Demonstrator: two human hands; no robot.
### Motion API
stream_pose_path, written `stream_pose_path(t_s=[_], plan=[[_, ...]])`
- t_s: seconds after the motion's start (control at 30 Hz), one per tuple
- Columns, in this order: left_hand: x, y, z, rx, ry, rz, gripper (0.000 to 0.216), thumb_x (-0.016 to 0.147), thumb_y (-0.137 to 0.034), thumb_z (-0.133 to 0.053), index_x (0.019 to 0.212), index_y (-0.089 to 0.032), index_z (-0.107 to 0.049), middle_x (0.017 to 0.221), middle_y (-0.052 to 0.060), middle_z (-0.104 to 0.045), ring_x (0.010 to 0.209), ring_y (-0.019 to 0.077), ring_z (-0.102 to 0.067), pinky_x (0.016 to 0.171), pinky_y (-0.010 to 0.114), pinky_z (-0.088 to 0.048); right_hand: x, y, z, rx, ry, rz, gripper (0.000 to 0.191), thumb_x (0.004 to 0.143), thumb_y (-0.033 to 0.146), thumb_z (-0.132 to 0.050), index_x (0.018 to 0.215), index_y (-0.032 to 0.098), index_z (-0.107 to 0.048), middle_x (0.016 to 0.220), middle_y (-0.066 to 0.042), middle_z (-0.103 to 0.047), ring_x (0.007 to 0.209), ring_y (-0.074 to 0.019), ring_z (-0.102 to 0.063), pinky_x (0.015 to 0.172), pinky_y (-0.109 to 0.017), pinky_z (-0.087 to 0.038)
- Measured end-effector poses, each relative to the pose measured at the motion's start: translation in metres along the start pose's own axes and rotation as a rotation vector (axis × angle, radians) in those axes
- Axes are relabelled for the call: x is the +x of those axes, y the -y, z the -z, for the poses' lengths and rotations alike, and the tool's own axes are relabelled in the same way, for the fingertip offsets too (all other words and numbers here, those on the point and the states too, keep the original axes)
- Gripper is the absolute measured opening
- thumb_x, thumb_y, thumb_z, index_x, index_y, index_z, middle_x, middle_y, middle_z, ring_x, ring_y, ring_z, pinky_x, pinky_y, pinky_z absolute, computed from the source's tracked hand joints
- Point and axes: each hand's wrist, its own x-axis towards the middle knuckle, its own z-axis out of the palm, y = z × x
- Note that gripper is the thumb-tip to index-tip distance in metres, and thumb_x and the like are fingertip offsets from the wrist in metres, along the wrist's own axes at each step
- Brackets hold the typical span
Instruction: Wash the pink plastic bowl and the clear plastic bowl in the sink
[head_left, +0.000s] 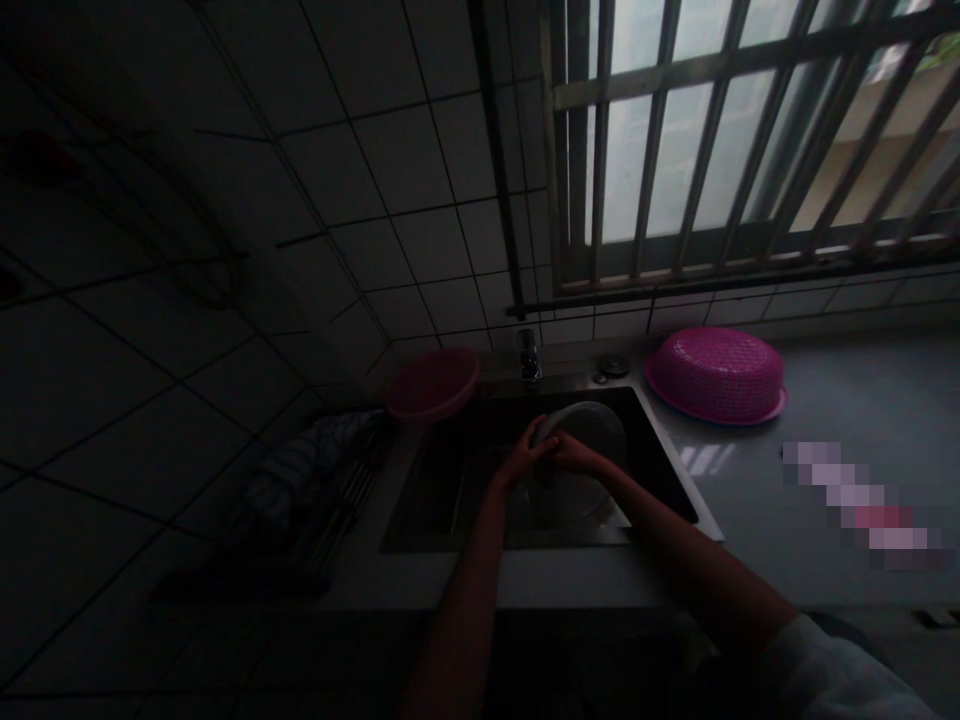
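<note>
A pale, see-through round bowl (606, 428) is held tilted inside the sink (431, 470), below the tap (529, 358). My left hand (520, 458) is closed on the bowl's left rim, fingers toward its edge. Against the same side of the bowl, my right hand (576, 454) is curled close to the left one, the two touching or nearly so. Whether the right fingers hold anything is hidden in the dim light.
Left of the tap rests a pink basin (435, 382). On the right counter (750, 520) sits an upside-down magenta basket (716, 375), with a dark sink strainer (613, 366) behind the sink. A striped cloth (300, 470) lies on a dark rack at left. Barred window (720, 130) above.
</note>
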Motion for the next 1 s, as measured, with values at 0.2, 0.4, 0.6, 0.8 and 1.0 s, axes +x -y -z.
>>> stream_pose_path(t_s=[0.2,0.4,0.6,0.8,1.0], plan=[[-0.004,-0.009,-0.006,-0.168,0.011,-0.041,0.073,0.082,-0.056,-0.08,0.145,-0.026,-0.062,0.154,0.011,-0.061,0.147,0.0357,-0.051,0.126,0.053,-0.033,0.004,0.027,0.026,0.116,-0.425,0.148,0.04,0.075,0.044,-0.072,0.103,0.016,-0.07,0.105,-0.009,-0.075,0.092,-0.0238,-0.067,0.085,-0.034,-0.055],[-0.005,-0.007,-0.008,-0.184,0.025,-0.011,0.074,0.079,-0.062,-0.082,0.141,-0.024,-0.066,0.151,0.013,-0.064,0.144,0.0377,-0.054,0.124,0.054,-0.036,-0.007,0.033,0.027,0.121,-0.309,0.1,0.041,0.075,0.046,-0.075,0.105,0.017,-0.072,0.107,-0.009,-0.077,0.094,-0.0256,-0.068,0.085,-0.035,-0.056],[-0.003,-0.006,-0.003,-0.114,-0.059,-0.03,0.07,0.077,-0.071,-0.079,0.128,-0.024,-0.072,0.145,0.012,-0.067,0.145,0.0375,-0.053,0.126,0.054,-0.032,-0.008,0.025,0.008,0.081,-0.063,0.065,0.038,0.073,0.039,-0.078,0.103,0.016,-0.075,0.105,-0.009,-0.078,0.091,-0.0248,-0.07,0.083,-0.035,-0.056],[-0.011,-0.01,0.0,-0.089,0.04,0.073,0.08,0.072,-0.062,-0.089,0.135,-0.022,-0.061,0.136,0.014,-0.068,0.129,0.0331,-0.063,0.114,0.051,-0.046,-0.001,0.024,0.038,0.152,-0.395,0.05,0.033,0.076,0.04,-0.074,0.099,0.016,-0.072,0.098,-0.009,-0.076,0.083,-0.0221,-0.067,0.076,-0.032,-0.055],[-0.011,-0.012,0.0,-0.181,-0.04,0.048,0.088,0.073,-0.056,-0.089,0.147,-0.028,-0.052,0.137,0.013,-0.068,0.129,0.0317,-0.064,0.115,0.05,-0.046,-0.005,0.018,0.008,0.086,-0.024,0.075,0.038,0.073,0.041,-0.08,0.099,0.014,-0.074,0.095,-0.007,-0.075,0.083,-0.0208,-0.066,0.077,-0.031,-0.053]])
